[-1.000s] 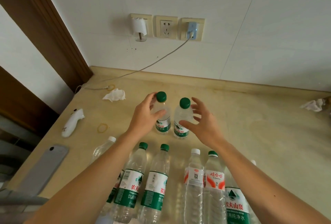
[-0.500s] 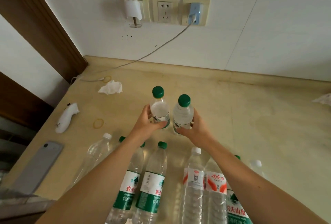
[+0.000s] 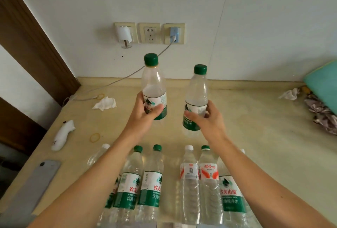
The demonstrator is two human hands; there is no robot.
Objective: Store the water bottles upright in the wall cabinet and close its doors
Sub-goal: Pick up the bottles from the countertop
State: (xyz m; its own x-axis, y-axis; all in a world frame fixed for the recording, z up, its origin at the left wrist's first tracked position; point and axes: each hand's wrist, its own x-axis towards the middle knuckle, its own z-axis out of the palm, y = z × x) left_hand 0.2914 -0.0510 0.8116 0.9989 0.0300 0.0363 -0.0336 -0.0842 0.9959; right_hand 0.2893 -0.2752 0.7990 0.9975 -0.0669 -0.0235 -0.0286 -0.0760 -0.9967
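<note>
Head view: left hand (image 3: 145, 116) wrapped around the label of a green-capped bottle (image 3: 154, 89), fingers closed on it, bottle upright and lifted clear of the worktop (image 3: 255, 136). Right hand (image 3: 207, 120) grips a second green-capped bottle (image 3: 197, 93) low on its label, fingers curled shut around it, also upright and off the surface, just right of the first, slightly lower. Row of bottles (image 3: 153, 182) lies on the worktop near edge, under both forearms, caps toward the wall. Left side of worktop: crumpled tissue (image 3: 104, 103), rubber band (image 3: 95, 137), white handheld device (image 3: 63, 134), grey phone (image 3: 36, 182). Wall sockets (image 3: 149, 32) behind, cable plugged in. Cabinet not in frame.
</note>
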